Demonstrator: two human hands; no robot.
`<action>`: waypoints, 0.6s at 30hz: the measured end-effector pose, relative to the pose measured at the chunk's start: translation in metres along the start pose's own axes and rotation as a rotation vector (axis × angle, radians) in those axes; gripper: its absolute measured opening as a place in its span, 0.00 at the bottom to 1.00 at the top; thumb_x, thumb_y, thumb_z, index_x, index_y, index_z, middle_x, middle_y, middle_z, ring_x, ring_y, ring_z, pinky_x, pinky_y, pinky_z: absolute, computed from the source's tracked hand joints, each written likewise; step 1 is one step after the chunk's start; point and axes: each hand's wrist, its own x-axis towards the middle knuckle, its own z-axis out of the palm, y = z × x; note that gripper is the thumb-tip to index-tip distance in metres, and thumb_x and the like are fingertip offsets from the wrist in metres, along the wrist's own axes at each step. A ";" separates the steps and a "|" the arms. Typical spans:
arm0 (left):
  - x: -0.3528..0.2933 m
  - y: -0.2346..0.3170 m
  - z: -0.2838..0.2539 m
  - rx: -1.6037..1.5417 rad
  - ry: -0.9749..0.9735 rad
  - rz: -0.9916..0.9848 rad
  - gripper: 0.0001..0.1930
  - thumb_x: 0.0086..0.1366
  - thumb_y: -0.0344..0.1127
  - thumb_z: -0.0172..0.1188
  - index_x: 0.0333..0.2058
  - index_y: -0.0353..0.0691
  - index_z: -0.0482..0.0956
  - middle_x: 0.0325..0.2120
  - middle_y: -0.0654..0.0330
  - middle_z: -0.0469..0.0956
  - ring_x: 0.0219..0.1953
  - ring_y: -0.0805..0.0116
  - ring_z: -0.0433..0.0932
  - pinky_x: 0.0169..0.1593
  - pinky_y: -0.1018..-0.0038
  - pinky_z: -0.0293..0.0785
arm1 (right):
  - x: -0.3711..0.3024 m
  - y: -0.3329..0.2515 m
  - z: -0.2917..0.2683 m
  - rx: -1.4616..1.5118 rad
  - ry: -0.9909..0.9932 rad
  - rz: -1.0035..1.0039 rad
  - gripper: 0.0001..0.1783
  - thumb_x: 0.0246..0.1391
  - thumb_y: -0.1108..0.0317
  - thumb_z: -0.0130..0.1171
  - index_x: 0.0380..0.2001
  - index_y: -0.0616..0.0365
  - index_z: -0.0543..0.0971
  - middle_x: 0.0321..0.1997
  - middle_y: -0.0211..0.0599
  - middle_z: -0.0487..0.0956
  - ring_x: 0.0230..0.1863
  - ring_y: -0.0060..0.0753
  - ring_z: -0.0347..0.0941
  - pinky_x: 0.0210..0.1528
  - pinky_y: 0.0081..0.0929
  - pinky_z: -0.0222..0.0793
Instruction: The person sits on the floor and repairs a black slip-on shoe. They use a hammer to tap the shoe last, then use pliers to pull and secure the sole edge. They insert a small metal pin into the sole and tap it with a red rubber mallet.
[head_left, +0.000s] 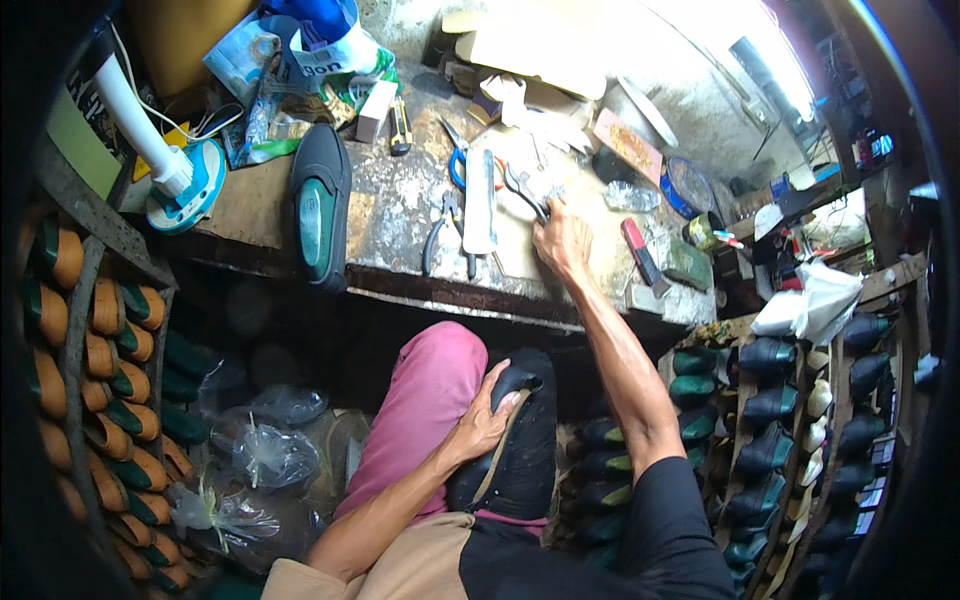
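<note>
On the bench top, my right hand [565, 238] is closed around the handles of a pair of pliers [524, 190], whose jaws point away from me. My left hand [485, 425] rests over my lap, wrapped around a dark shoe [522, 378] with a tan strip along its edge. Part of that shoe is hidden by the hand, and it blends into the black cloth on my thigh. A finished-looking black slip-on shoe [332, 165] with a green insole lies at the bench's left front. Near my right hand are a whitish flat bar [480, 205] and black-handled nippers [445, 232].
The worn bench [385, 225] also holds a utility knife [401, 128], orange-and-blue scissors [457, 165] and a red-and-black tool [642, 250]. A white-and-blue lamp [187, 185] stands at left. Shoe racks flank me, with tan shoes [130, 420] left and dark shoes [765, 400] right.
</note>
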 end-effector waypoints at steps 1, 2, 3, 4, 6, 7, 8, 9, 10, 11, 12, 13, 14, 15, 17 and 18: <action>0.000 0.000 0.002 0.012 -0.001 -0.016 0.36 0.90 0.48 0.57 0.85 0.40 0.57 0.78 0.40 0.68 0.80 0.46 0.68 0.84 0.59 0.61 | 0.002 -0.003 0.002 -0.092 -0.102 0.028 0.22 0.63 0.59 0.73 0.53 0.61 0.84 0.48 0.60 0.88 0.50 0.67 0.88 0.53 0.57 0.82; 0.001 0.000 0.004 0.076 0.030 0.030 0.35 0.89 0.44 0.57 0.84 0.37 0.58 0.79 0.39 0.68 0.81 0.46 0.68 0.84 0.59 0.61 | 0.002 -0.006 0.002 -0.092 -0.076 -0.007 0.21 0.64 0.58 0.73 0.53 0.62 0.83 0.47 0.61 0.88 0.49 0.68 0.88 0.52 0.58 0.82; 0.002 -0.001 0.005 0.069 0.040 0.086 0.34 0.88 0.43 0.57 0.84 0.36 0.59 0.79 0.39 0.68 0.81 0.45 0.68 0.84 0.59 0.60 | 0.000 -0.008 0.000 -0.100 -0.072 -0.020 0.22 0.64 0.58 0.73 0.52 0.62 0.83 0.46 0.62 0.88 0.48 0.69 0.88 0.52 0.59 0.82; 0.002 -0.001 0.006 0.081 0.049 0.093 0.34 0.88 0.41 0.57 0.83 0.35 0.59 0.79 0.39 0.68 0.82 0.45 0.67 0.84 0.59 0.60 | -0.009 -0.011 -0.005 -0.124 -0.096 0.002 0.22 0.65 0.57 0.72 0.51 0.63 0.82 0.45 0.63 0.88 0.47 0.69 0.88 0.51 0.60 0.81; 0.000 0.000 0.008 0.075 0.073 0.112 0.34 0.88 0.40 0.58 0.83 0.34 0.60 0.78 0.39 0.69 0.80 0.44 0.69 0.84 0.59 0.61 | -0.032 -0.020 -0.017 -0.069 0.009 0.003 0.15 0.63 0.63 0.69 0.44 0.65 0.81 0.38 0.64 0.87 0.40 0.71 0.87 0.44 0.63 0.81; -0.002 0.001 0.009 0.016 0.071 0.053 0.33 0.88 0.40 0.58 0.83 0.35 0.60 0.76 0.38 0.70 0.79 0.43 0.70 0.83 0.59 0.62 | -0.053 -0.022 -0.029 -0.007 -0.017 0.045 0.16 0.66 0.61 0.69 0.45 0.65 0.81 0.38 0.64 0.87 0.41 0.72 0.87 0.44 0.64 0.81; -0.003 0.003 0.008 0.021 0.076 0.057 0.34 0.87 0.40 0.59 0.83 0.35 0.59 0.75 0.38 0.71 0.78 0.44 0.72 0.82 0.60 0.63 | -0.083 -0.025 -0.042 0.085 0.002 0.051 0.16 0.71 0.60 0.67 0.45 0.65 0.82 0.38 0.64 0.87 0.41 0.75 0.86 0.45 0.64 0.80; -0.005 0.005 0.008 -0.045 0.045 -0.008 0.34 0.88 0.41 0.59 0.83 0.36 0.59 0.76 0.38 0.70 0.79 0.44 0.71 0.83 0.59 0.62 | -0.115 -0.029 -0.058 0.186 -0.077 0.128 0.15 0.74 0.61 0.67 0.44 0.65 0.83 0.35 0.60 0.86 0.37 0.68 0.86 0.43 0.59 0.80; -0.006 0.007 0.008 -0.104 0.020 -0.052 0.35 0.88 0.42 0.59 0.84 0.37 0.58 0.76 0.37 0.70 0.79 0.45 0.70 0.83 0.59 0.62 | -0.147 -0.032 -0.074 0.333 -0.088 0.114 0.14 0.76 0.62 0.66 0.44 0.65 0.83 0.33 0.56 0.86 0.34 0.61 0.86 0.41 0.55 0.80; -0.006 0.009 0.009 -0.039 0.032 -0.027 0.35 0.88 0.43 0.58 0.84 0.37 0.58 0.77 0.37 0.69 0.80 0.45 0.69 0.83 0.59 0.61 | -0.180 -0.038 -0.087 0.498 -0.126 0.211 0.14 0.77 0.62 0.66 0.43 0.65 0.83 0.30 0.48 0.84 0.32 0.48 0.83 0.39 0.48 0.78; -0.006 0.010 0.009 0.027 0.040 -0.001 0.35 0.88 0.43 0.58 0.84 0.37 0.58 0.77 0.37 0.68 0.81 0.45 0.68 0.84 0.58 0.61 | -0.210 -0.044 -0.096 0.689 -0.130 0.264 0.13 0.77 0.63 0.67 0.42 0.65 0.83 0.28 0.40 0.82 0.29 0.36 0.80 0.36 0.41 0.77; -0.006 0.011 0.011 0.102 0.046 0.025 0.35 0.88 0.43 0.58 0.84 0.36 0.57 0.78 0.37 0.67 0.82 0.45 0.67 0.84 0.58 0.60 | -0.237 -0.050 -0.102 0.811 -0.197 0.437 0.12 0.77 0.63 0.68 0.43 0.63 0.83 0.28 0.33 0.80 0.29 0.27 0.77 0.34 0.34 0.74; -0.007 0.012 0.013 0.123 0.037 0.038 0.36 0.88 0.43 0.58 0.84 0.35 0.56 0.78 0.36 0.67 0.82 0.43 0.66 0.84 0.58 0.60 | -0.259 -0.054 -0.107 0.883 -0.284 0.694 0.11 0.77 0.64 0.69 0.43 0.62 0.83 0.28 0.26 0.78 0.29 0.18 0.73 0.32 0.27 0.71; -0.007 0.011 0.015 0.151 0.024 0.049 0.36 0.88 0.42 0.58 0.84 0.35 0.55 0.78 0.35 0.66 0.83 0.42 0.66 0.85 0.58 0.60 | -0.278 -0.057 -0.110 1.041 -0.275 0.740 0.11 0.78 0.64 0.69 0.43 0.60 0.84 0.29 0.24 0.79 0.28 0.16 0.72 0.31 0.24 0.68; -0.008 0.008 0.022 0.196 -0.004 0.063 0.37 0.87 0.38 0.58 0.84 0.32 0.53 0.79 0.32 0.64 0.84 0.38 0.63 0.85 0.57 0.60 | -0.301 -0.059 -0.111 1.173 -0.298 0.896 0.09 0.78 0.64 0.68 0.43 0.58 0.85 0.29 0.21 0.78 0.26 0.13 0.68 0.29 0.19 0.62; -0.009 0.007 0.025 0.192 -0.021 0.086 0.37 0.86 0.36 0.58 0.84 0.32 0.53 0.79 0.31 0.63 0.84 0.38 0.62 0.85 0.57 0.60 | -0.307 -0.059 -0.108 1.207 -0.274 0.906 0.08 0.78 0.66 0.68 0.42 0.58 0.85 0.29 0.21 0.78 0.26 0.14 0.67 0.28 0.20 0.62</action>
